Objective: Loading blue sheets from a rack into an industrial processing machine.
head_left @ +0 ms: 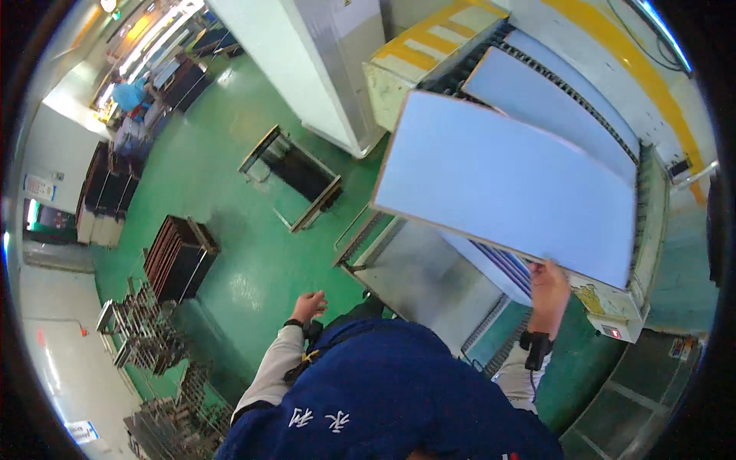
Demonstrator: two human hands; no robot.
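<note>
A large rectangular panel point(506, 184), pale blue-white with a thin brown edge, lies tilted in front of me on the right. My right hand point(549, 295) grips its near edge, fingers closed on it. Behind it, a second pale panel point(540, 96) rests on the black rollers of a conveyor point(452, 73), partly covered by the first. Below the held panel, several more sheets point(491, 264) stand at a slant by a metal cart point(422, 268); the held panel hides their upper part. Down at my left side, my left hand point(309, 307) holds nothing, its fingers loosely apart.
A wheeled frame rack point(291, 176) stands on the green floor point(238, 253) ahead. Farther left are a rack of dark boards point(180, 257) and several metal racks point(146, 330). A white pillar point(307, 61) rises beside the conveyor. Another person point(130, 96) is far off at upper left.
</note>
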